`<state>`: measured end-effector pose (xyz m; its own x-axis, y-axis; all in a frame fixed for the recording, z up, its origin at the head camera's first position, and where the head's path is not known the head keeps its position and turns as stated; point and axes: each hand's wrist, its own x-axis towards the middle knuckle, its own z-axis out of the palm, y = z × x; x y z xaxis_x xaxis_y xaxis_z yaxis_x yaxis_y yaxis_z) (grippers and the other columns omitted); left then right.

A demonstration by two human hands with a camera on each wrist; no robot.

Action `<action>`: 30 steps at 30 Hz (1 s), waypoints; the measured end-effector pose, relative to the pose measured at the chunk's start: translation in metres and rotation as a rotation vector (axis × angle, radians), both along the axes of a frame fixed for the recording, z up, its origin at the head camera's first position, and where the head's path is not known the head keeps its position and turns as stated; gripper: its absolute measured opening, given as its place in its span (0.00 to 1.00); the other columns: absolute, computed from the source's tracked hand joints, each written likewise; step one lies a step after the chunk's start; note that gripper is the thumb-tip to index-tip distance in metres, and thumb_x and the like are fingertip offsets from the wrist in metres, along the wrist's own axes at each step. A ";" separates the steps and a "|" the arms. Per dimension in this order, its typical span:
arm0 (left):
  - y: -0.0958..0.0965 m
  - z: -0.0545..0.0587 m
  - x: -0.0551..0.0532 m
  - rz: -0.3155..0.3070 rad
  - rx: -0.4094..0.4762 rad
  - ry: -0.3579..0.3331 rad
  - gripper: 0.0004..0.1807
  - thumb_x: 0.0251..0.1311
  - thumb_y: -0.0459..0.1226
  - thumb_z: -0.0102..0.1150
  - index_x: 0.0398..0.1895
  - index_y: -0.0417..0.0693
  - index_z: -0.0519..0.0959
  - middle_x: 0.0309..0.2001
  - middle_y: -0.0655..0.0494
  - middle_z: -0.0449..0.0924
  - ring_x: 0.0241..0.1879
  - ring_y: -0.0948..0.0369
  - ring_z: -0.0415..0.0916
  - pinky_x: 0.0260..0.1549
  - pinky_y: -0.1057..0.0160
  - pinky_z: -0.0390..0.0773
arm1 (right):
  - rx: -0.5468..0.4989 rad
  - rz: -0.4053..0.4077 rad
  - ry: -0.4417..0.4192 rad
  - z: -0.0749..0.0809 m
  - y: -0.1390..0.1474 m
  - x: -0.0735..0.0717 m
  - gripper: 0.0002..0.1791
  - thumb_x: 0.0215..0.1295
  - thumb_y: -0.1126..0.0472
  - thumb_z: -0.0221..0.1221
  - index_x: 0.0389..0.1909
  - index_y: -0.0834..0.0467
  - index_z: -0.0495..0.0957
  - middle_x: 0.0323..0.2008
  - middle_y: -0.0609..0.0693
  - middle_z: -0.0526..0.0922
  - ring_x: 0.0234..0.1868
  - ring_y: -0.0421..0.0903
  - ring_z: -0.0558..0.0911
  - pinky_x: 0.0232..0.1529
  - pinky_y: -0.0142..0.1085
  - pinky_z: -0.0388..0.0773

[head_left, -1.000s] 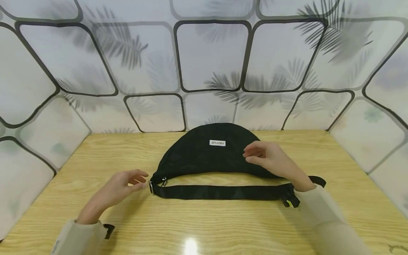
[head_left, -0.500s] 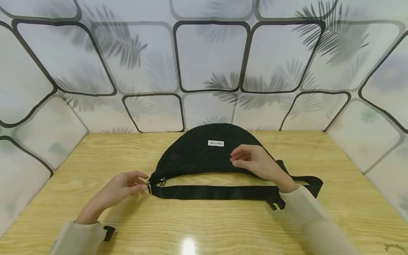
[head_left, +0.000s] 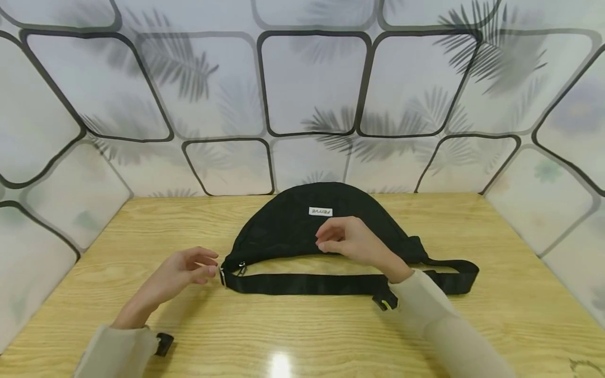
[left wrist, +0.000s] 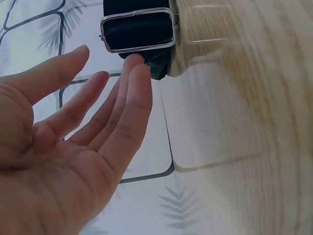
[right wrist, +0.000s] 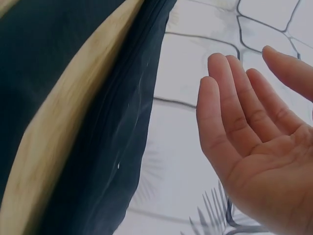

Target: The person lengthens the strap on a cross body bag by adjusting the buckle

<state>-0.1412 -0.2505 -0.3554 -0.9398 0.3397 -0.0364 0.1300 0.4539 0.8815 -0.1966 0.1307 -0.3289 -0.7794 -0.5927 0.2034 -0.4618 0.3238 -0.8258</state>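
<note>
A black half-moon waist bag (head_left: 279, 231) with a small white label (head_left: 320, 211) lies on the wooden table. Its flat black strap (head_left: 302, 284) runs along the near side and loops round at the right. My left hand (head_left: 177, 275), fingers loosely bent, is beside the metal strap slider (head_left: 223, 276) at the bag's left end. In the left wrist view the fingertips come right up to that slider (left wrist: 139, 30), holding nothing. Over the bag's front hovers my right hand (head_left: 354, 241), relaxed and holding nothing; its forearm hides part of the strap.
A black buckle (head_left: 385, 301) with a yellow-green mark sits on the strap by the right sleeve. Patterned white panels (head_left: 312, 84) enclose the table (head_left: 236, 336) at the back and both sides. A small black device (head_left: 163, 344) shows at the left wrist.
My right hand has moved left across the bag's front, uncovering the bag's right end and the strap loop. The left hand has stayed nearly in place by the slider.
</note>
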 end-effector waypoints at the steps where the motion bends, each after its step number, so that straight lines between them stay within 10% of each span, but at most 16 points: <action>1: 0.000 0.000 0.000 -0.011 0.009 -0.008 0.20 0.72 0.31 0.59 0.58 0.21 0.71 0.46 0.39 0.83 0.43 0.53 0.83 0.39 0.59 0.84 | 0.003 0.012 -0.001 0.000 -0.002 0.000 0.07 0.65 0.73 0.65 0.42 0.71 0.81 0.38 0.62 0.87 0.37 0.48 0.87 0.40 0.38 0.83; 30: -0.001 0.002 -0.005 -0.091 0.028 -0.147 0.28 0.71 0.32 0.59 0.66 0.21 0.64 0.54 0.32 0.76 0.46 0.48 0.81 0.43 0.55 0.83 | 0.066 0.172 -0.174 -0.018 -0.053 -0.004 0.08 0.66 0.70 0.65 0.43 0.70 0.82 0.38 0.54 0.87 0.38 0.39 0.85 0.43 0.33 0.81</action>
<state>-0.1463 -0.2515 -0.3529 -0.8905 0.4257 -0.1603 0.0384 0.4215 0.9060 -0.2006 0.0775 -0.3474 -0.6857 -0.7272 0.0314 -0.3674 0.3085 -0.8774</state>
